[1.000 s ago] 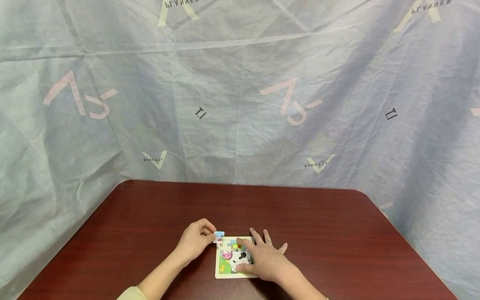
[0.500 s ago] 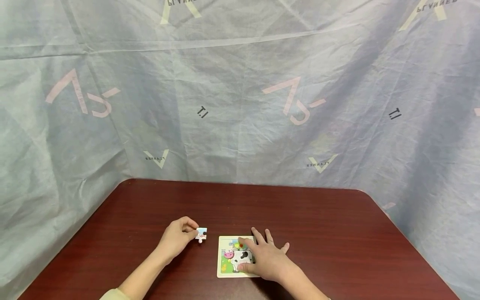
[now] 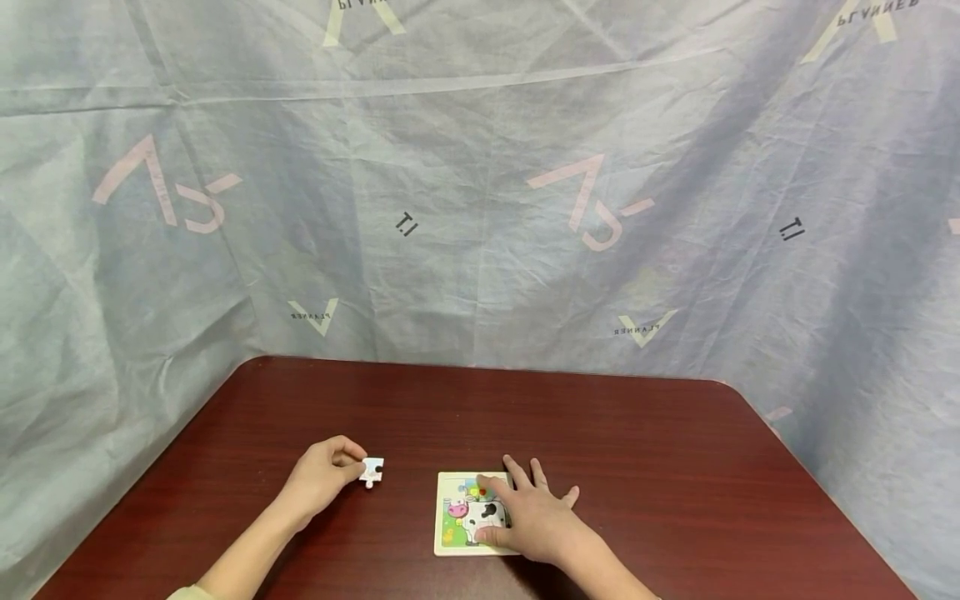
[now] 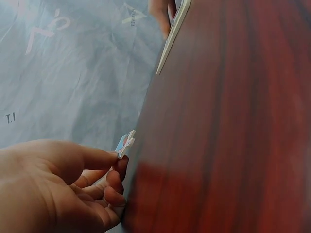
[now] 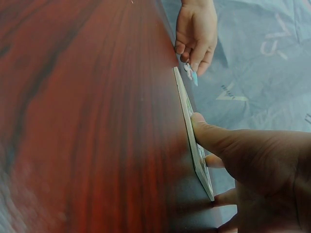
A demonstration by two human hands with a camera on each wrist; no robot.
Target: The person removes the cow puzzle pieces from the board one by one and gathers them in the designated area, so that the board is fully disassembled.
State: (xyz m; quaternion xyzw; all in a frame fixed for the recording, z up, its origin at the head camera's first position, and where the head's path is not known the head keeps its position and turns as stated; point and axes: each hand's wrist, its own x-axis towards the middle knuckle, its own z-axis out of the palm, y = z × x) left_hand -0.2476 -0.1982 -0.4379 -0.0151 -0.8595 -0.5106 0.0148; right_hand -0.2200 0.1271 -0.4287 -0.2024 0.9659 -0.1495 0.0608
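Observation:
Between thumb and fingertips my left hand (image 3: 318, 477) pinches a single jigsaw piece (image 3: 371, 472), left of the puzzle; the left wrist view shows the piece (image 4: 125, 144) edge-on, with blue and red print. A square cow puzzle (image 3: 467, 529) in a pale frame lies flat on the table. Its upper left corner shows bare backing. My right hand (image 3: 536, 517) rests across the puzzle's right side, thumb and index finger on its face, the other fingers spread past the frame onto the table. That hand hides the puzzle's right part.
The dark red wooden table (image 3: 637, 450) extends around both hands. Behind it and to its sides hangs a grey printed cloth (image 3: 480, 208), close to the table's far edge (image 3: 480, 368).
My left hand has drawn the jigsaw piece away from the puzzle's upper left corner, leftward over the table. My right hand has stayed on the puzzle.

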